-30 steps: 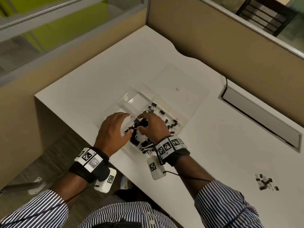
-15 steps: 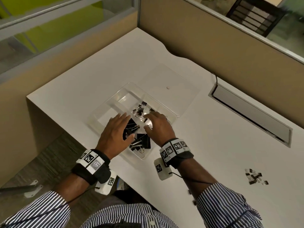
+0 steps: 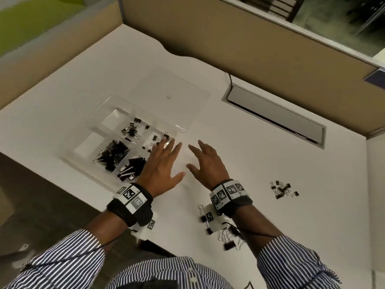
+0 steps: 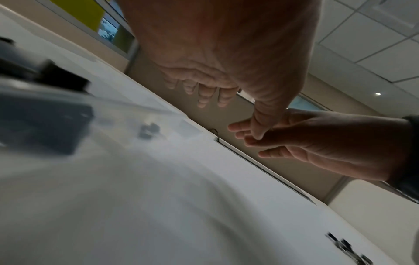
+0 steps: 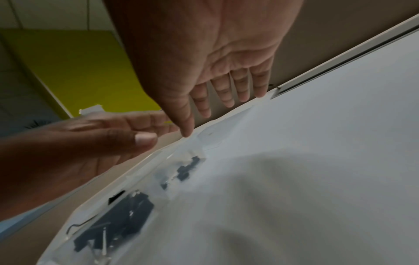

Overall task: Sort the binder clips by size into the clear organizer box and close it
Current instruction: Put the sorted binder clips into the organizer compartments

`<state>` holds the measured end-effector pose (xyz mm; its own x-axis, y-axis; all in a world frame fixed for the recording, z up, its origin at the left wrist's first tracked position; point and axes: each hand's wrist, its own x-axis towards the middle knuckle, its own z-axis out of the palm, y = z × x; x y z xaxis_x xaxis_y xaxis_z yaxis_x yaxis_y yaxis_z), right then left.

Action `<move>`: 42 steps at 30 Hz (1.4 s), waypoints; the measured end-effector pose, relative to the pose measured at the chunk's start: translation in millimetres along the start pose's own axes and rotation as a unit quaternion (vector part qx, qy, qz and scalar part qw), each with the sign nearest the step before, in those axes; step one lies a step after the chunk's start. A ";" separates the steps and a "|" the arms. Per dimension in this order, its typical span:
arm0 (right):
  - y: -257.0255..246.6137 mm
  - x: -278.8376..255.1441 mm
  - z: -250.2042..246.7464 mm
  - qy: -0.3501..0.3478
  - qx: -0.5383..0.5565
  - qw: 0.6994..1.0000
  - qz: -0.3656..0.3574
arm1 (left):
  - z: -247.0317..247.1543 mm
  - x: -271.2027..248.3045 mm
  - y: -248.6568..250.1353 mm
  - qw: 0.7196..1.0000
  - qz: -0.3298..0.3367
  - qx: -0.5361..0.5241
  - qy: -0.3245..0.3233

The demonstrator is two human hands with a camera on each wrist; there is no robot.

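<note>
The clear plastic organizer box [image 3: 98,140] is sitting on the white desk [image 3: 239,155] near its left front edge, its long axis running diagonally from near-left to far-right, with the transparent lid [image 3: 173,99] lying open and flat on the far side. Black binder clips [image 3: 113,155] are lying in four of its compartments. The left hand [image 3: 162,165] is hovering flat with fingers spread and holding nothing, fingertips over the box's right end. The right hand [image 3: 205,161] is hovering just beside it, equally spread and empty. A small cluster of loose black clips [image 3: 282,189] is lying to the right, and more clips [image 3: 227,236] are lying under the right wrist.
</note>
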<state>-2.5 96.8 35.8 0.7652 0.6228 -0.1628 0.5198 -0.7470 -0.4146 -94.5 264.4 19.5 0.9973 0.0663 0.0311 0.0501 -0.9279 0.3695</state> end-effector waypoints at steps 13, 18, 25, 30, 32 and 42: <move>148.4 -108.6 -13.2 -0.009 -0.007 0.997 0.076 | 72.7 9.7 106.8 0.994 0.050 -0.016 -0.094; 161.4 -142.7 3.2 -0.036 -0.017 0.998 0.048 | 92.2 -5.9 123.2 0.991 0.064 -0.013 -0.120; 148.6 -155.0 25.1 -0.024 -0.015 1.000 -0.012 | 110.6 -38.4 121.9 0.991 0.053 -0.018 -0.120; 144.6 -146.7 27.6 -0.007 -0.024 1.000 -0.018 | 124.9 -36.8 133.7 0.994 0.055 -0.001 -0.098; 143.3 -142.8 28.3 -0.002 -0.027 0.999 -0.019 | 126.6 -32.1 140.9 0.995 0.049 -0.003 -0.091; 151.6 -137.4 13.4 0.001 0.017 1.000 0.023 | 118.6 -22.5 141.0 0.997 0.020 -0.074 -0.023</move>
<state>-33.9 -99.0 -16.7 0.7885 0.5881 -0.1798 0.4716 -0.7659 -0.4370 -103.5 88.6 -39.2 0.9999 0.0100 0.0068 0.0052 -0.8652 0.5013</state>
